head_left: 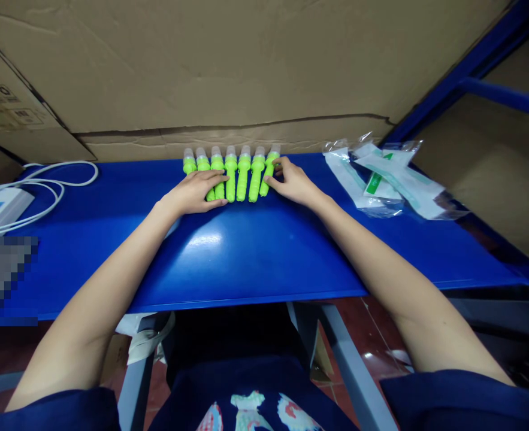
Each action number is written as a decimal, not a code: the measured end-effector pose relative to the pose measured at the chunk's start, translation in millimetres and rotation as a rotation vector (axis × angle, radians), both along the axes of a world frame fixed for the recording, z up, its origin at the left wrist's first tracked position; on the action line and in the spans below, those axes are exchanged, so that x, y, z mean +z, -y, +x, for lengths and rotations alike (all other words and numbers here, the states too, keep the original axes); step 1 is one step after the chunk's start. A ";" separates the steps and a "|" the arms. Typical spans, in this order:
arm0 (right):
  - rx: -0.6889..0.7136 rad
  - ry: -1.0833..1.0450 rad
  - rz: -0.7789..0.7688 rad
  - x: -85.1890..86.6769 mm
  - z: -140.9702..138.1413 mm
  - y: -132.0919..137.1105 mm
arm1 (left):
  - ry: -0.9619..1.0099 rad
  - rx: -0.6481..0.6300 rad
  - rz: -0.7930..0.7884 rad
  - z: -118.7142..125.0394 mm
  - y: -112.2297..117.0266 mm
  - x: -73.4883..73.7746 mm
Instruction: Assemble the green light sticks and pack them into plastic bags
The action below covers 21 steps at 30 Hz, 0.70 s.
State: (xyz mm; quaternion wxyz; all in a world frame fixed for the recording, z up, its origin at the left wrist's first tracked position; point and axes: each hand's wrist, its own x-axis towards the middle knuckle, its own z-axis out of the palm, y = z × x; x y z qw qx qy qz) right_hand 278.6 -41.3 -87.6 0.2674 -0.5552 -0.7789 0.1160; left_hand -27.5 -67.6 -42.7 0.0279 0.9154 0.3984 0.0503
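Observation:
Several lime-green sticks with clear caps point(243, 176) lie side by side in a row on the blue table, caps toward the cardboard. My left hand point(196, 191) rests flat over the left end of the row, fingers stretched across the sticks and partly hiding them. At the right end, my right hand point(293, 181) has its thumb and fingers bent around the outermost green stick point(269, 172), which leans to the right. The sticks' exact kind is not clear.
Clear plastic packets point(394, 179) with white and green contents lie at the right. A white device point(6, 206) and its looped white cable point(62, 185) sit at the left. Cardboard point(246, 66) stands behind the blue table point(246, 257). A blue frame point(453, 78) borders the right.

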 end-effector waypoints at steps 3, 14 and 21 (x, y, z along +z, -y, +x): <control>0.026 0.003 -0.024 3.5 -1.7 4.4 | -0.007 -0.002 0.010 1.1 1.2 0.9; 0.037 -0.013 -0.155 17.1 0.7 10.4 | 0.028 -0.035 0.029 1.4 0.9 -2.8; 0.006 0.045 -0.188 27.8 -5.4 19.0 | 0.028 -0.027 0.041 2.4 1.4 -2.3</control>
